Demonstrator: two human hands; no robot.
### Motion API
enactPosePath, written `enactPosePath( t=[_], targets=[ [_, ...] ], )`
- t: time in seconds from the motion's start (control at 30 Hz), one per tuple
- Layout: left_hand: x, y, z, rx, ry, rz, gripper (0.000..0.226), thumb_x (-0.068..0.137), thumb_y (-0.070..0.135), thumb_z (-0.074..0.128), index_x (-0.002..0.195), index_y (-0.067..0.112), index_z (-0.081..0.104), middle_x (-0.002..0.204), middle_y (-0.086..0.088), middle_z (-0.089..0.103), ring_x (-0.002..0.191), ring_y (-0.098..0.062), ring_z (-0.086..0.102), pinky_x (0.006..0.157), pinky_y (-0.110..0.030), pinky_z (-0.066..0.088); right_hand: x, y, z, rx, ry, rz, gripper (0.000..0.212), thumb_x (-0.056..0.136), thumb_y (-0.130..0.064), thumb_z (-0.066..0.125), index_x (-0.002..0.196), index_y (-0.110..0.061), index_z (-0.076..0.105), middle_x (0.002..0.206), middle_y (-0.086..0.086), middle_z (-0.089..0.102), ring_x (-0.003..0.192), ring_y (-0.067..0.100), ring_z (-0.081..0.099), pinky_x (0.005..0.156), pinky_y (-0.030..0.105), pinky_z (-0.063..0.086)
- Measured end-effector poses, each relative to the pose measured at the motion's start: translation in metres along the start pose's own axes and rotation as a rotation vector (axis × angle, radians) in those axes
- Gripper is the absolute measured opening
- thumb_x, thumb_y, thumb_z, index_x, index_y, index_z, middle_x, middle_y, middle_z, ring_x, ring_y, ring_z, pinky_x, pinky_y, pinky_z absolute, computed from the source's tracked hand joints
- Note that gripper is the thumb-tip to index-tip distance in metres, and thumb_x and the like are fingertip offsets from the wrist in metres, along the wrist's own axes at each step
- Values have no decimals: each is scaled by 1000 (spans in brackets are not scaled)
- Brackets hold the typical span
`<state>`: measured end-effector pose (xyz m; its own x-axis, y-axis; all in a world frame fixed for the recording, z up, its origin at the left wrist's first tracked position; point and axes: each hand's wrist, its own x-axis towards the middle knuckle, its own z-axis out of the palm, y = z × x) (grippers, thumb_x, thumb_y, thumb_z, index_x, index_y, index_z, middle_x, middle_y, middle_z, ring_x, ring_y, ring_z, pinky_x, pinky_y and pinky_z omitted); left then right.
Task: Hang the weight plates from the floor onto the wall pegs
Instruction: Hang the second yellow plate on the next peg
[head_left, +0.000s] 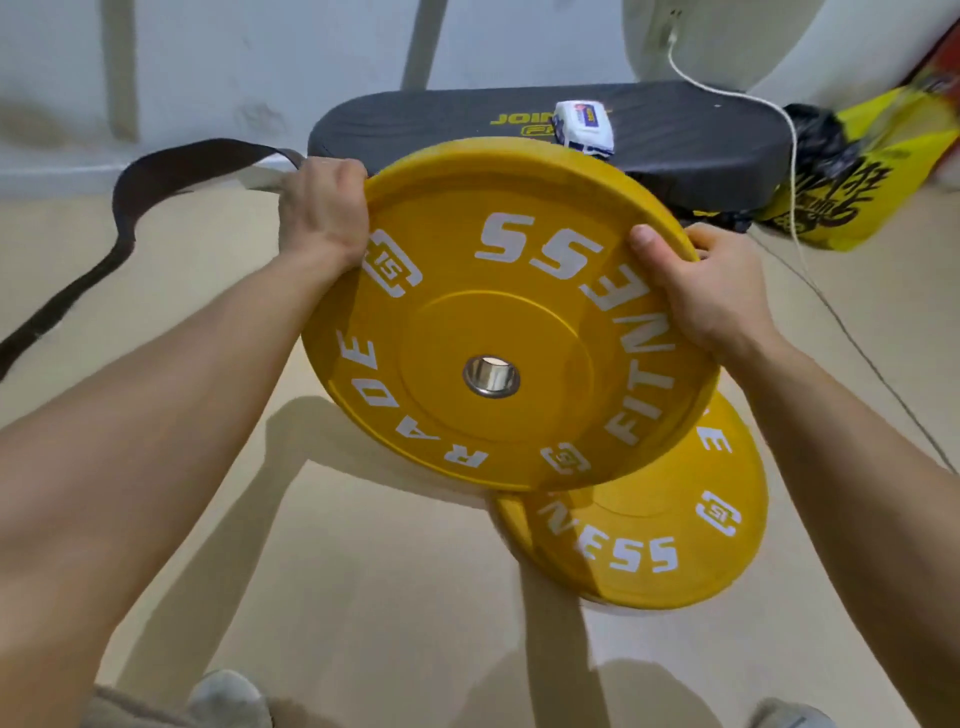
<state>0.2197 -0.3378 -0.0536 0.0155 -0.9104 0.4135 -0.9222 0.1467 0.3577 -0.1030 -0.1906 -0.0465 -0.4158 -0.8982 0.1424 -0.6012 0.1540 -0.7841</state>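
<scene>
**Beige floor by a pale wall: one plate in hand, one lying flat**

The beige floor (363, 597) meets a pale wall (249, 62) at the top of the view. A yellow weight plate (498, 332) with white lettering is held off the floor, tilted, face up toward the camera. The left hand (324, 213) grips its upper left rim, fingers curled over the edge. The right hand (711, 291) clamps the right rim, thumb on the face and fingers wrapped behind.

A second plate (649, 540), also yellow, lies flat on the floor, partly hidden under the lower right edge of the first.

A dark padded bench (675, 145) stands by the wall, with a small white packet (582, 127) on its near edge. A dark strap (130, 208) trails across the floor at left. A white cord (792, 171) hangs at right, beside a yellow bag (852, 192).
</scene>
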Motion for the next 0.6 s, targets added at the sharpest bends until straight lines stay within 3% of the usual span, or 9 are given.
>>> enactPosePath(
  t=[0.17, 0.27, 0.33, 0.47, 0.6],
  targets=[
    [-1, 14, 25, -217, 95, -30, 38, 88, 27, 33, 55, 14, 44, 58, 3, 32, 67, -22, 37, 63, -32, 22, 10, 10, -16, -56, 82, -129, 62, 73, -83, 60, 99, -27, 66, 90, -8, 69, 79, 10, 67, 66, 30, 55],
    [1, 27, 36, -269, 90, 16, 37, 88, 33, 32, 51, 24, 32, 57, 1, 33, 60, -17, 35, 57, -32, 21, 21, 31, -24, -66, 109, -162, 63, 75, -83, 57, 99, -25, 65, 86, -6, 67, 76, 10, 65, 65, 29, 53],
    [8, 38, 39, -323, 57, 28, 39, 89, 33, 34, 52, 24, 38, 57, 3, 38, 56, -12, 37, 53, -28, 25, 33, 41, -24, -62, 107, -165, 69, 76, -83, 55, 99, -19, 68, 87, -1, 69, 75, 12, 66, 65, 27, 52],
    [36, 35, 45, -578, -190, 12, 51, 94, 40, 39, 80, 3, 71, 78, -9, 66, 74, -15, 58, 69, -30, 47, 60, 49, -20, -55, 95, -153, 69, 78, -82, 53, 95, -17, 70, 82, -2, 68, 71, 10, 65, 60, 23, 46],
    [40, 15, 54, -859, -569, -252, 48, 101, 54, 38, 84, 24, 72, 89, -4, 75, 83, -17, 71, 74, -35, 54, 85, 51, -14, -14, 31, -136, 62, 80, -78, 54, 96, -21, 70, 83, -8, 68, 74, 10, 67, 63, 26, 49]
  ],
)
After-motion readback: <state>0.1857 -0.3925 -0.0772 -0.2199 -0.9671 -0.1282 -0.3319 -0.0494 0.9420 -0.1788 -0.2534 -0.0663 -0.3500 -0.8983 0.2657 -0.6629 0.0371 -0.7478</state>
